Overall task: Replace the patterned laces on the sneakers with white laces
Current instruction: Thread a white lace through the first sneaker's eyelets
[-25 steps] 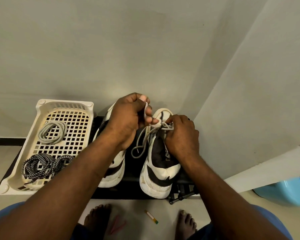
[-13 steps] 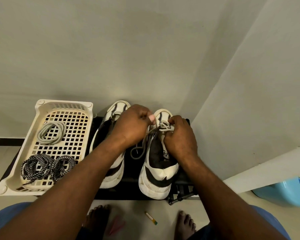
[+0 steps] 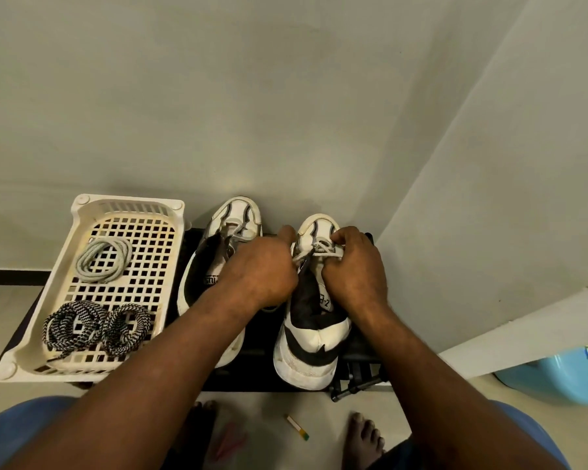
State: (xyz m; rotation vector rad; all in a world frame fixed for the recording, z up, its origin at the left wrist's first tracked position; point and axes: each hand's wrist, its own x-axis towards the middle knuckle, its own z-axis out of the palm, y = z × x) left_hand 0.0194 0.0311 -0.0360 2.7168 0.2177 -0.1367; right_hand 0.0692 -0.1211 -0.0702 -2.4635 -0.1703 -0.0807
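The left hand [image 3: 257, 269] covers the middle of the left sneaker [image 3: 233, 220], so its lacing there cannot be seen. On the right sneaker [image 3: 311, 340], both hands hide most of the white lace [image 3: 314, 254]; only 1 short stretch shows between them. The right hand [image 3: 355, 269] masks that shoe's far side and part of the tongue print, which is unreadable. Right of that sneaker, the blue tub [image 3: 571, 378] runs off the frame.

Both forearms reaching forward and converging, left hand [image 3: 263, 269] curled knuckles-up with fingers closed in a pinch, right hand [image 3: 355, 269] just beside it, fingers bent and gripping, bare feet [image 3: 365, 435] below
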